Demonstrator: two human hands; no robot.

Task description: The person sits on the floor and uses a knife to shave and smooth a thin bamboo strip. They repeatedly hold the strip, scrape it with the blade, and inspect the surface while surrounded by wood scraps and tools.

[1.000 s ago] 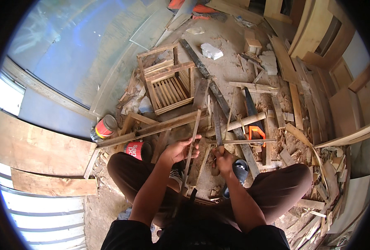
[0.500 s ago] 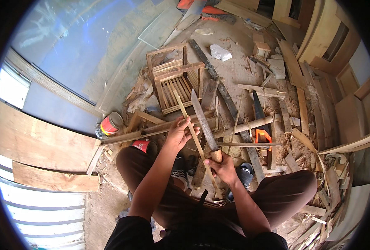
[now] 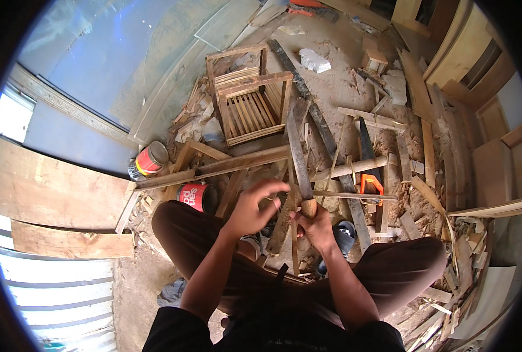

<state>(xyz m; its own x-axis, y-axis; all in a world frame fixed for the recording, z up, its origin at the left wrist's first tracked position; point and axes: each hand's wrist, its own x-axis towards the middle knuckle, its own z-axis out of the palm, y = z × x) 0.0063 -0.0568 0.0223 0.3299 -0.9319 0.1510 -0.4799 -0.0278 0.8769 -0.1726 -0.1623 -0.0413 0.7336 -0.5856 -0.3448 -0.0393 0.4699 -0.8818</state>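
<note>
My right hand is wrapped round the wooden handle of a machete, its long worn blade pointing away from me. A thin wooden strip runs along the blade's left side, held against the handle by the fingers of that same hand. To the left of the strip, my left hand is open, thumb and fingers apart and curved, with nothing plainly in it. Beyond both hands stands a slatted wooden frame, like a small stool or crate.
A handsaw with an orange handle lies on the right among wood offcuts. Two red cans stand on the left. A long dark beam crosses the dirt floor, and wooden panels lean at the far right.
My left hand has let go of the wooden strip and opened, moving slightly nearer to me. The strip and machete now stand more upright and closer together in the right hand.
</note>
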